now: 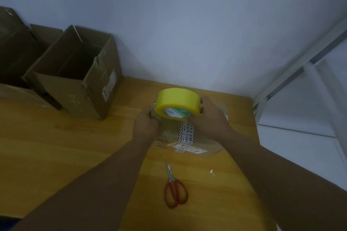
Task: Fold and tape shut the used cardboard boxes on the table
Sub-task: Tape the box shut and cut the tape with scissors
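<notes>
Cardboard box [62, 95] stands open (inside shadowed).

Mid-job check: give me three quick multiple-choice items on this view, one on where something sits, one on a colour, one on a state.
1. Where do the scissors lie?
A on the floor
B on the table, nearer the person than the small box
C hanging on the wall

2. What colour is the tape roll that the right hand holds?
A blue
B yellow
C black

3. The large box at the left is:
A taped shut
B flattened
C open at the top

Key: 1 B, they rest on the wood in front of the small box; 2 B, its band is bright yellow; 3 C, its inside shows between raised flaps.
</notes>
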